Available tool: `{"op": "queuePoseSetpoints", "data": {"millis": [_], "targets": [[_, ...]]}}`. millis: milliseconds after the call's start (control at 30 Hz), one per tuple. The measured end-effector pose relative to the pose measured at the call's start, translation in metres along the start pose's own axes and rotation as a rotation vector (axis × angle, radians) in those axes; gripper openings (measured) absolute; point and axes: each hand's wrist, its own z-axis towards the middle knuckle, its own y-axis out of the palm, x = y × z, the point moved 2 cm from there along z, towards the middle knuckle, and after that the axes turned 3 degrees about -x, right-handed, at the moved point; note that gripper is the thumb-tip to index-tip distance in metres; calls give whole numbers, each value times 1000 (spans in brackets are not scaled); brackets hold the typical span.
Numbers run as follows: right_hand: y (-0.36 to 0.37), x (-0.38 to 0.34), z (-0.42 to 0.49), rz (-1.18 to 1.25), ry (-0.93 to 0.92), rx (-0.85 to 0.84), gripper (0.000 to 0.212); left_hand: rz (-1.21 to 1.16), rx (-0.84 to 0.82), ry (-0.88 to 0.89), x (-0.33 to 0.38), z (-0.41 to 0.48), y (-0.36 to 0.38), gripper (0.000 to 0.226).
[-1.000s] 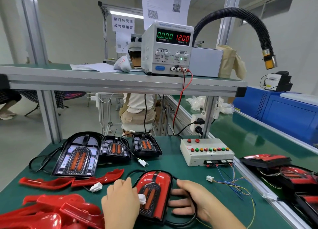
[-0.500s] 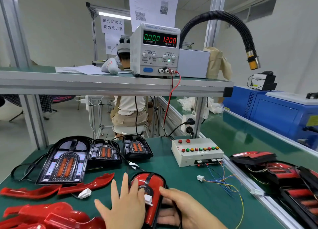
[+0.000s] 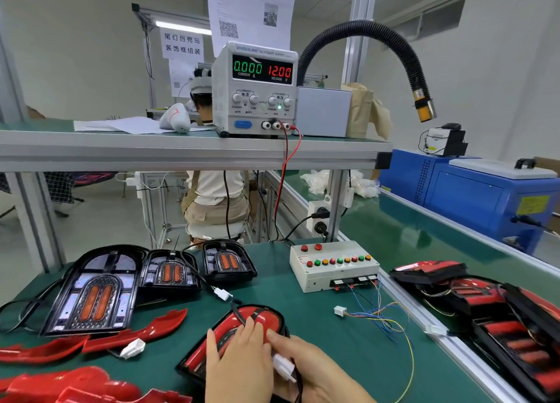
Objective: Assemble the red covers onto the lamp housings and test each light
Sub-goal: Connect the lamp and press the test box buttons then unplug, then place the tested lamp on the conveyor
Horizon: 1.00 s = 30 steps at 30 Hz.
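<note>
A black lamp housing with a red cover point(image 3: 264, 315) on it lies on the green mat at the front centre. My left hand point(image 3: 238, 361) lies flat on the cover, fingers straight and pressing. From the right, my right hand point(image 3: 306, 364) reaches in with straight fingers that touch the cover's right edge. The lamp's white connector point(image 3: 284, 367) sits between my two hands. Three bare housings stand in a row behind: a large one point(image 3: 94, 293), a middle one point(image 3: 171, 273) and a small one point(image 3: 227, 261). Loose red covers point(image 3: 135, 333) lie at the front left.
A white test box point(image 3: 333, 267) with coloured buttons stands right of centre, its loose plug point(image 3: 339, 310) and thin wires trailing over the mat. The power supply point(image 3: 257, 90) on the shelf reads 0.000 and 12.00. Finished lamps point(image 3: 472, 302) fill the conveyor at right. A person sits behind the bench.
My left hand slid up over the red cover. My right hand moved from the mat beside the lamp onto its right edge. The view has shifted slightly.
</note>
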Motion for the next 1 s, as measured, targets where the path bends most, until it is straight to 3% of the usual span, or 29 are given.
{"op": "queuePoseSetpoints", "data": {"millis": [200,300,367,467,633,733,867,1000], "targets": [[0,5,3,-23,-88,-39,19,-252,0,52,-14,15,-8,61],[4,4,4,-19,-111,3,31,-152,119,-54,-31,21,-13,50],[5,1,3,-17,-105,61,44,-193,109,-171,-44,24,-12,57],[3,-6,0,21,-120,73,47,-510,147,-243,-53,29,-7,56],[-4,-25,-7,59,-258,77,39,-1354,217,-358,-45,41,8,54],[-12,-42,-11,55,-376,134,39,-1736,182,-298,-15,45,8,42],[-36,-73,-22,2,-504,214,34,-1835,55,-127,24,47,5,45],[-80,-113,-42,53,-592,317,25,-1764,8,-131,29,48,17,40]]}}
